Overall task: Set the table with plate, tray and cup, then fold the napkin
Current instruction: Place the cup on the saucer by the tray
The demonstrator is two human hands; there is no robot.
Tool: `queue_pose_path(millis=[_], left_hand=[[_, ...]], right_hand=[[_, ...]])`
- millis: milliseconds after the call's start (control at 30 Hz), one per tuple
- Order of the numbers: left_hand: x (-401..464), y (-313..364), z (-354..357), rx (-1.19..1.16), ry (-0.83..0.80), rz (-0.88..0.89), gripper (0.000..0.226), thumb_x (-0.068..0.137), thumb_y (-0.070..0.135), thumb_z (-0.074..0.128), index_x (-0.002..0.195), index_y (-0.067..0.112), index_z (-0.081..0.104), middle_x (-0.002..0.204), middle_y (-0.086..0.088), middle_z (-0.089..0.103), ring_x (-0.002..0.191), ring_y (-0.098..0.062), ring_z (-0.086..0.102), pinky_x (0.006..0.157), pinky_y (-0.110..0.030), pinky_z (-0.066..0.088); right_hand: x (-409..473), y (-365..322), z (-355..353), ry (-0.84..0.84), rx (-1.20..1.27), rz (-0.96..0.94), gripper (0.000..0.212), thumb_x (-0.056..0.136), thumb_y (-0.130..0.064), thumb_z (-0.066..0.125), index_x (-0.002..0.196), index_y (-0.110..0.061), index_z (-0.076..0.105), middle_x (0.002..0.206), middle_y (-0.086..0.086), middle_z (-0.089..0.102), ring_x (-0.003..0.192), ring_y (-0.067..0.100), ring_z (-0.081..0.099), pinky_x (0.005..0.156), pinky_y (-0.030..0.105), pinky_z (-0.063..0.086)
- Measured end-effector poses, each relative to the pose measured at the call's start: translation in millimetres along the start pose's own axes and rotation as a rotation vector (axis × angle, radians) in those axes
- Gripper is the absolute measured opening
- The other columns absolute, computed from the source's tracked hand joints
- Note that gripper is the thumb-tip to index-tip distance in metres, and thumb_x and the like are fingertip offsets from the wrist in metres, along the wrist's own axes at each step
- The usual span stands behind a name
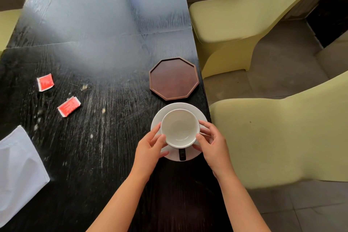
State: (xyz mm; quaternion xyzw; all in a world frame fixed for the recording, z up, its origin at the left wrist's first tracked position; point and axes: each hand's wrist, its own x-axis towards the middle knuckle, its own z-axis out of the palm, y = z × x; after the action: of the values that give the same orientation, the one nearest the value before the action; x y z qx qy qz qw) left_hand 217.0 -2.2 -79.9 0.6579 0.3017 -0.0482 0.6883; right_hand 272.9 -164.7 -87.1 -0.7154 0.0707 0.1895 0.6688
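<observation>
You've got both hands, left hand (150, 147) & right hand (211, 142), cupping the cup (179, 128) on the plate (199, 114), tray (174, 78) just beyond your fingers; napkin (17, 165) far left lies unfolded, so approx halfway.

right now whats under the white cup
A white plate sits under the cup, which both hands hold. The plate's middle is hidden by the cup.

Black table (105, 47) bears plate (197, 112); tray (174, 78); napkin (17, 171); two red packets (45, 82).
</observation>
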Motion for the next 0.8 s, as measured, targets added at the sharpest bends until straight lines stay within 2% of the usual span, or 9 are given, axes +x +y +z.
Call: queue_pose_path(millis=[133, 233, 300, 367, 433, 567, 700, 800], left_hand=[[0, -1, -1, 0.019, 0.010, 0.010, 0.038, 0.090, 0.022, 0.058, 0.112, 0.052, 0.050, 0.105, 0.009, 0.069, 0.090, -0.001, 0.068, 0.062, -0.020, 0.056], [-1, 0, -5, 0.087, 0.006, 0.003, 0.045, 0.091, 0.023, 0.056, 0.132, 0.040, 0.044, 0.111, 0.006, 0.067, 0.095, -0.004, 0.067, 0.068, -0.023, 0.057], [-6, 7, -11, 0.194, 0.028, 0.023, 0.048, 0.092, 0.026, 0.055, 0.136, 0.036, 0.040, 0.118, 0.005, 0.063, 0.097, -0.006, 0.065, 0.077, -0.025, 0.056], [-11, 19, -20, 0.393, 0.043, 0.098, 0.047, 0.091, 0.031, 0.055, 0.136, 0.035, 0.041, 0.119, 0.006, 0.061, 0.097, -0.002, 0.061, 0.079, -0.019, 0.050], [-18, 35, -30, 0.637, 0.019, 0.179, 0.046, 0.090, 0.037, 0.052, 0.135, 0.035, 0.042, 0.119, 0.008, 0.061, 0.101, -0.001, 0.058, 0.083, -0.023, 0.048], [-38, 74, -54, 1.071, 0.019, 0.320, 0.050, 0.088, 0.046, 0.049, 0.135, 0.031, 0.041, 0.126, 0.008, 0.059, 0.114, -0.009, 0.055, 0.092, -0.028, 0.044], [-68, 109, -85, 1.226, 0.149, 0.414, 0.052, 0.088, 0.049, 0.046, 0.135, 0.027, 0.045, 0.125, 0.006, 0.061, 0.109, -0.013, 0.059, 0.095, -0.031, 0.042], [-96, 127, -113, 1.290, 0.243, 0.423, 0.052, 0.088, 0.049, 0.046, 0.133, 0.024, 0.047, 0.121, 0.003, 0.063, 0.108, -0.017, 0.059, 0.095, -0.033, 0.040]], right_hand=[[0, -5, 0, -0.014, -0.051, -0.007, 0.039, 0.089, -0.006, 0.056, 0.101, -0.043, 0.058, 0.109, -0.004, 0.065, 0.100, 0.009, 0.063, 0.073, 0.027, 0.058], [-4, -11, -1, 0.019, -0.182, 0.003, 0.033, 0.090, -0.010, 0.054, 0.114, -0.032, 0.056, 0.111, -0.004, 0.062, 0.100, 0.012, 0.062, 0.082, 0.034, 0.056], [-11, -19, -2, 0.081, -0.349, -0.020, 0.035, 0.091, -0.016, 0.054, 0.125, -0.024, 0.052, 0.116, 0.000, 0.059, 0.097, 0.012, 0.059, 0.082, 0.030, 0.051], [-20, -30, -1, 0.110, -0.605, -0.139, 0.034, 0.091, -0.019, 0.053, 0.125, -0.020, 0.052, 0.117, 0.001, 0.058, 0.098, 0.014, 0.056, 0.078, 0.025, 0.045], [-29, -45, 7, 0.053, -0.825, -0.278, 0.031, 0.090, -0.022, 0.053, 0.122, -0.019, 0.054, 0.117, 0.000, 0.059, 0.104, 0.018, 0.055, 0.079, 0.028, 0.045], [-40, -84, 35, -0.121, -1.129, -0.429, 0.035, 0.091, -0.032, 0.048, 0.123, -0.020, 0.051, 0.121, -0.001, 0.057, 0.112, 0.020, 0.051, 0.092, 0.034, 0.040], [-52, -124, 67, -0.230, -1.251, -0.519, 0.041, 0.092, -0.034, 0.043, 0.131, -0.020, 0.042, 0.126, 0.001, 0.054, 0.116, 0.023, 0.048, 0.093, 0.037, 0.037], [-68, -152, 95, -0.279, -1.322, -0.643, 0.041, 0.092, -0.036, 0.045, 0.129, -0.018, 0.042, 0.125, 0.005, 0.053, 0.116, 0.027, 0.048, 0.095, 0.041, 0.036]])
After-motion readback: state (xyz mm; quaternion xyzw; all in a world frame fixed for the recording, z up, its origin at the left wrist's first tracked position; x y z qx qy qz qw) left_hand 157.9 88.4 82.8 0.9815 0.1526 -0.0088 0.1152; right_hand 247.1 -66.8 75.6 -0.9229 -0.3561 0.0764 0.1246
